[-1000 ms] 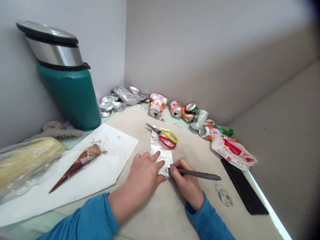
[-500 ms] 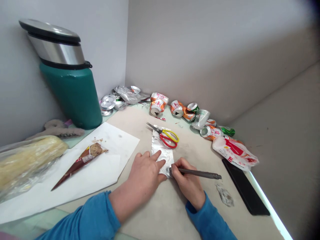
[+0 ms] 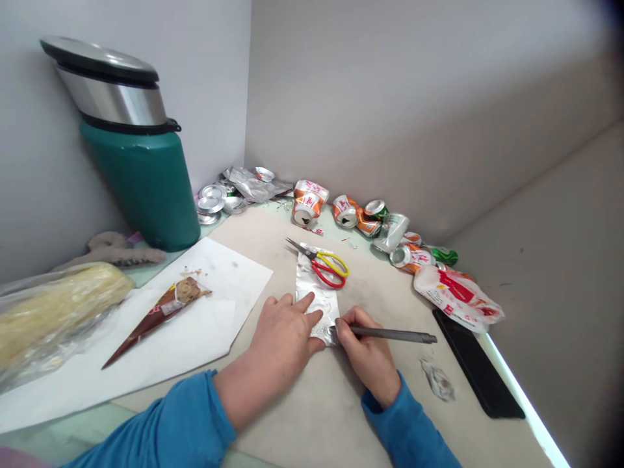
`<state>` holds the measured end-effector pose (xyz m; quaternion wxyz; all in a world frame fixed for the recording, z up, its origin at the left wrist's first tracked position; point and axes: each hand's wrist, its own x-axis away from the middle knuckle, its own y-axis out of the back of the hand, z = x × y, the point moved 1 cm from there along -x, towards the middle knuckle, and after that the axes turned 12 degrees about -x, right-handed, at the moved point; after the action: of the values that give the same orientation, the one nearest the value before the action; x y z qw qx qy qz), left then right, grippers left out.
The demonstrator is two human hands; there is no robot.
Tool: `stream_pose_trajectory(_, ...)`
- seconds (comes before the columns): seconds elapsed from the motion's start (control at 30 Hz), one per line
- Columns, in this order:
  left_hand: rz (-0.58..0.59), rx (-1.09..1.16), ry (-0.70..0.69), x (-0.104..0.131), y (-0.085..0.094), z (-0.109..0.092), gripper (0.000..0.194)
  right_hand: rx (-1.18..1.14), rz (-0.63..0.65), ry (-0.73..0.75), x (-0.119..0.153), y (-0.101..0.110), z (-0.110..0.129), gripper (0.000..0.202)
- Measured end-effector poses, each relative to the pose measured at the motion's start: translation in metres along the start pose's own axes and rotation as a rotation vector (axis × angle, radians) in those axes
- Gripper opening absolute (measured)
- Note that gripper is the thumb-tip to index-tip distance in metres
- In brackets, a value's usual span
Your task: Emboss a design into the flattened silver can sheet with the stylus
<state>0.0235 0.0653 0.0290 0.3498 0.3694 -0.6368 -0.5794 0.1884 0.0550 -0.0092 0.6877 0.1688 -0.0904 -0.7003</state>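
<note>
A silvery metal sheet (image 3: 319, 300) lies flat on the table mat, its near part covered with small dot marks. My left hand (image 3: 285, 331) rests on its left side, fingers spread and pressing it down. In my right hand (image 3: 368, 351) is a dark pen (image 3: 397, 335), pinched near its tip and tilted low to the right. The tip meets the sheet's near right edge, partly hidden by my fingers. Scissors (image 3: 324, 265) with one red and one yellow handle lie shut across the sheet's far end.
A green bottle (image 3: 141, 188) stands at the left. On white paper (image 3: 209, 331) lies a brown cone wrapper (image 3: 156, 318). Cut cans (image 3: 309, 203) line the wall. To the right are a red and white packet (image 3: 458, 296), a black phone (image 3: 480, 367) and a crumpled scrap (image 3: 439, 380).
The pen's rear end has swung slightly up and to the right with a small shift of my right hand. My left hand and the sheet keep their place.
</note>
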Motion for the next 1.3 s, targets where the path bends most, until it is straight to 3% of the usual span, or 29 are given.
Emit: stream_pose_trajectory(1.3,-0.016,0.016,-0.007,0.0011,-0.0028,0.0014,0.026,0.063,0.058,0.046,0.0016,0.0009,0.0012,0.022)
